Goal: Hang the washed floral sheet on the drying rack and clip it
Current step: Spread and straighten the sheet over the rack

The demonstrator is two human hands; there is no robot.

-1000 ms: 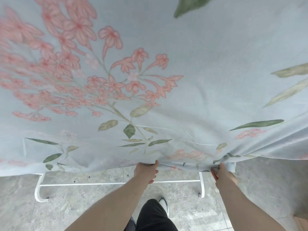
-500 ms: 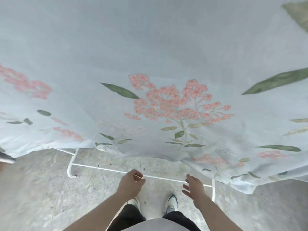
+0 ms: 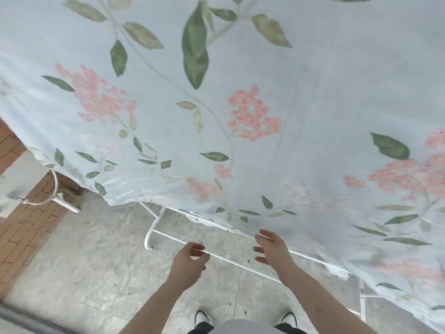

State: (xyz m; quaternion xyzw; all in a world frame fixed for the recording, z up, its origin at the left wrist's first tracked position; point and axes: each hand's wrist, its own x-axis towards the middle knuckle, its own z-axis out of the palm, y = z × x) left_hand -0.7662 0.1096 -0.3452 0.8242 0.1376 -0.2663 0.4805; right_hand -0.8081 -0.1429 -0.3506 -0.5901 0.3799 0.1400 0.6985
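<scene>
The pale blue floral sheet (image 3: 277, 97) with pink blossoms and green leaves hangs over the white drying rack and fills most of the view. Only the rack's lower bar and foot (image 3: 154, 233) show beneath the sheet's hem. My left hand (image 3: 190, 262) hovers below the hem with loosely curled fingers and holds nothing. Fingers spread, my right hand (image 3: 271, 247) is just under the hem and grips nothing. No clips are visible.
Grey stone floor tiles (image 3: 96, 261) lie underfoot, with my two shoes (image 3: 204, 318) at the bottom. At the left are a red brick strip (image 3: 26, 227) and a white fixture with a looped cord (image 3: 54, 189).
Both hands let go of the sheet's hem and dropped below it, now empty. My view swung left along the sheet, bringing the brick strip and the rack's left foot into sight.
</scene>
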